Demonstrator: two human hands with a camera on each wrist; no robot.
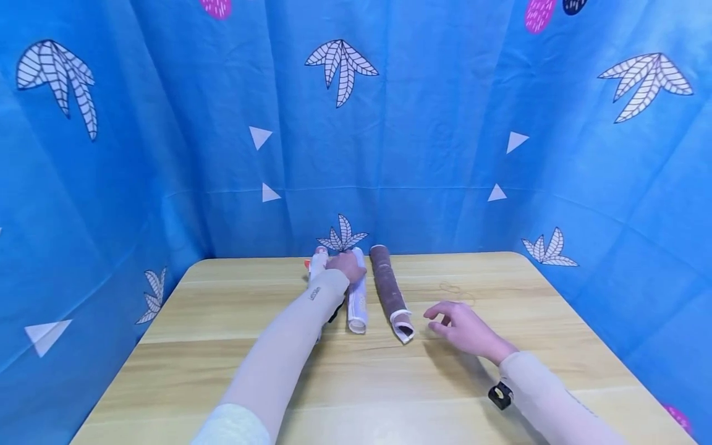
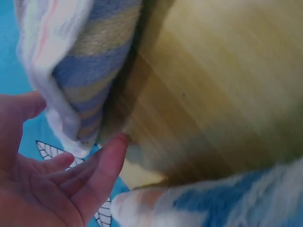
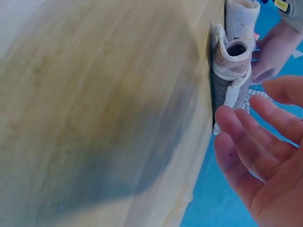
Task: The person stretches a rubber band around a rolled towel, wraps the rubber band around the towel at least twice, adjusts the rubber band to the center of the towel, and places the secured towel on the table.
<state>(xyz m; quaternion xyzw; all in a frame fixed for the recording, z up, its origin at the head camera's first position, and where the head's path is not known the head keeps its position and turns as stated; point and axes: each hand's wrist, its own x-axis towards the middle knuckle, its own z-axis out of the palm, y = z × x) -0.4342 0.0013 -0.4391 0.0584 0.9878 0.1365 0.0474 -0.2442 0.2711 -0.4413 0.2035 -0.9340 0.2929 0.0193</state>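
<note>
Three rolled towels lie side by side at the table's far edge: a white one (image 1: 318, 262) at left, a pale lilac one (image 1: 358, 303) in the middle and a brown one (image 1: 387, 284) at right. My left hand (image 1: 347, 266) is over the far part of the lilac roll and partly hides the white one. In the left wrist view, its loosely spread fingers lie beside a striped towel roll (image 2: 90, 71), with a white-and-blue roll (image 2: 227, 198) below; contact is unclear. Right of the brown roll, my right hand (image 1: 458, 327) hovers above the table with relaxed fingers, holding nothing.
The wooden table (image 1: 183, 334) has rounded far corners. A blue patterned curtain (image 1: 423, 123) hangs behind it and along both sides. A thin string-like loop (image 1: 456, 289) lies on the tabletop beyond my right hand.
</note>
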